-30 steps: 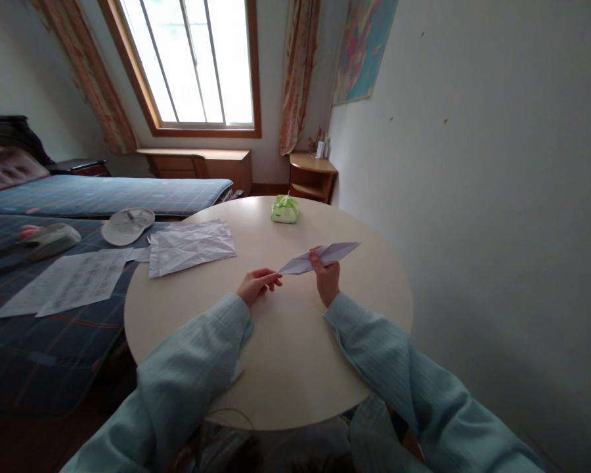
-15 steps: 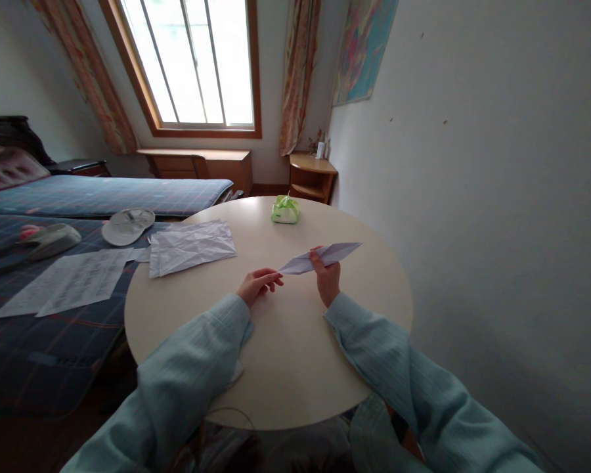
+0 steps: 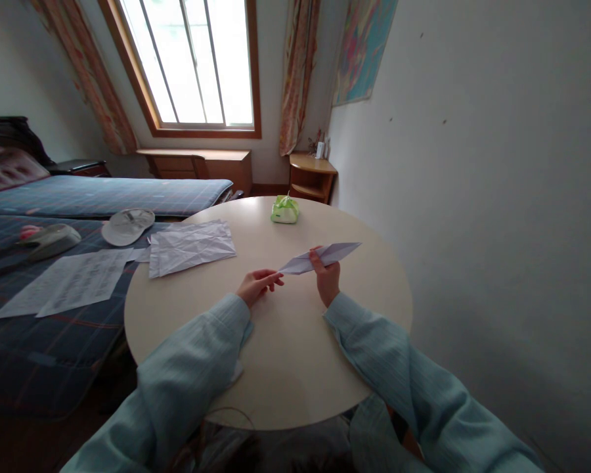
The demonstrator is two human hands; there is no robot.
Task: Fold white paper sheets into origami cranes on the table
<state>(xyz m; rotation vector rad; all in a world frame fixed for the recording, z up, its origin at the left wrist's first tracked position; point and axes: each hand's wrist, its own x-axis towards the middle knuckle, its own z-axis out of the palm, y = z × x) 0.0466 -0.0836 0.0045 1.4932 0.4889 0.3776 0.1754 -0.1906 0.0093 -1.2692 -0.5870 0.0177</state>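
A long folded piece of white paper [image 3: 299, 265], pointed at both ends, is held above the round table, its right end a little higher. My right hand [image 3: 328, 281] is closed around its middle, with the thumb on the near face and fingertips showing over the top edge. At the left tip, my left hand [image 3: 259, 285] pinches the paper between thumb and forefinger, the other fingers loosely curled. Part of the paper's middle is hidden behind my right thumb and fingers.
The round cream table [image 3: 285, 368] bears creased white sheets [image 3: 192, 247] at its left edge and a green tissue pack [image 3: 285, 210] at the far side. On the bed [image 3: 39, 355] lie printed sheets [image 3: 79, 279] and a white cap [image 3: 128, 226]. A white wall [image 3: 497, 230] stands at the right.
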